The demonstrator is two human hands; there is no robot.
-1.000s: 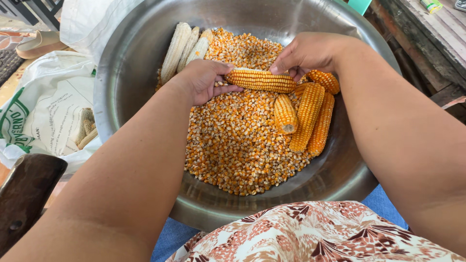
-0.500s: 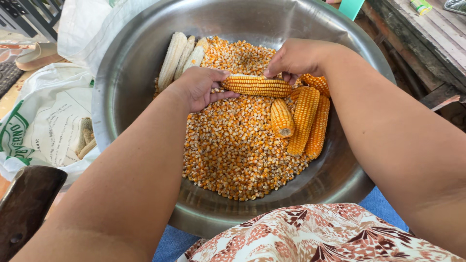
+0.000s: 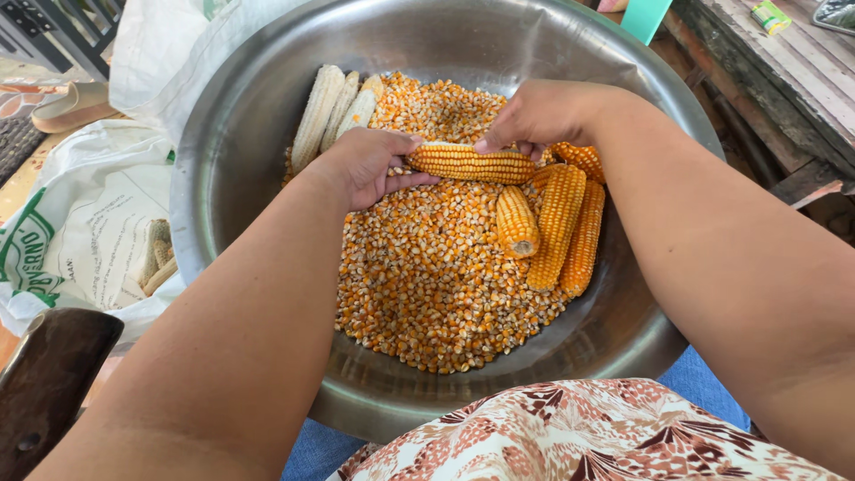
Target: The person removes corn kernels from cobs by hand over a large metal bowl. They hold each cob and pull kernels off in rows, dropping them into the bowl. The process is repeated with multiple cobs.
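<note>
Both hands grip one orange corn cob level over a big steel basin of loose kernels

The left hand is closed around the cob's left end and the right hand pinches its right end, fingers curled under so their tips are hidden. Just right of the cob lie more whole orange cobs, one partly under the right wrist; three pale stripped cobs rest against the basin's far left wall. Outside the basin on the left sits a white plastic sack with green printing, cut off by the frame, bare cobs showing dimly through it. A dark wooden handle juts in at lower left, a sandal lies at upper left, and a weathered wooden table crosses the upper right corner. Floral cloth covers the basin's near rim
</note>
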